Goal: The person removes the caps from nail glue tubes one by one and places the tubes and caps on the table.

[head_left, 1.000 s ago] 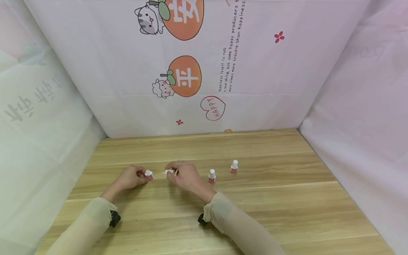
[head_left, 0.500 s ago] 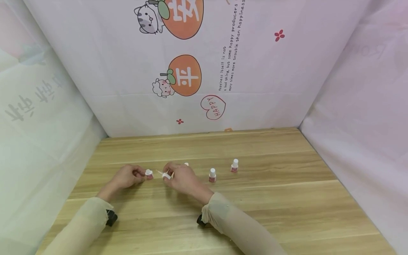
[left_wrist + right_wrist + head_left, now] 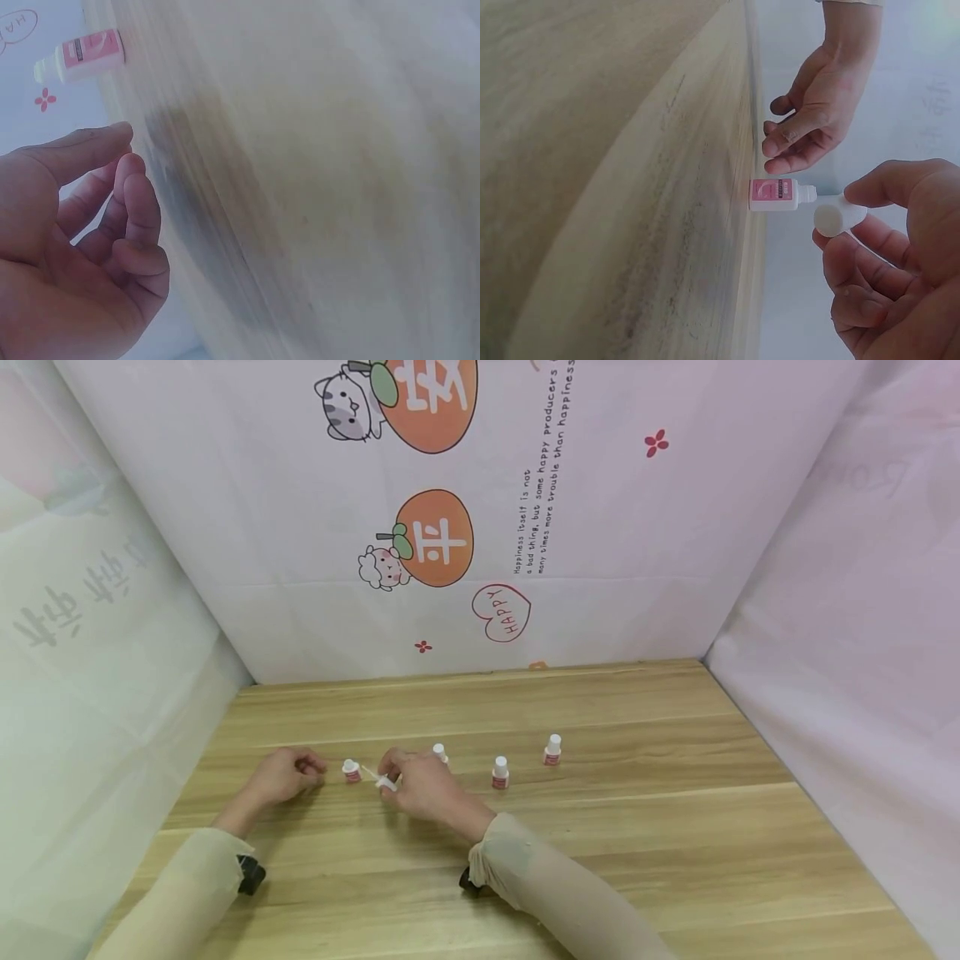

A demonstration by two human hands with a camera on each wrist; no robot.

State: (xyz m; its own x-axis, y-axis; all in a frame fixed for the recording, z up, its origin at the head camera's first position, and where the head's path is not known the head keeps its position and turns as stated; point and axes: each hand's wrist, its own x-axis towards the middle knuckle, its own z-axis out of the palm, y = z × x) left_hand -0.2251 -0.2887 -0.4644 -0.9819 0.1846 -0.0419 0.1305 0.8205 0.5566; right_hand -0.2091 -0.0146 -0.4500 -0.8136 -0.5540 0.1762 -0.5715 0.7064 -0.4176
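Observation:
A small white bottle with a pink label [image 3: 351, 772] stands upright and uncapped on the table, its narrow neck bare. My right hand [image 3: 427, 785] pinches a white brush cap [image 3: 386, 783] between thumb and fingers, just right of that bottle. The cap's thin pale stem [image 3: 368, 771] points up and left toward the bottle's neck. Left of the bottle, my left hand [image 3: 281, 774] is apart from it, fingers loosely curled and holding nothing. From the left wrist, the same bottle [image 3: 94, 54] appears beyond the fingertips; the right wrist view shows the cap [image 3: 838, 217] up close.
Three capped bottles of the same kind stand to the right: one partly behind my right hand [image 3: 440, 753], another bottle [image 3: 500, 772] beside it, and a third bottle [image 3: 552, 750] farther back. White printed cloth [image 3: 600, 527] walls the wooden table [image 3: 637, 860].
My left hand has let go of the uncapped bottle and drawn back to the left. My right hand has shifted slightly left, tilting the cap so its stem points up-left; a bottle behind it has come into view.

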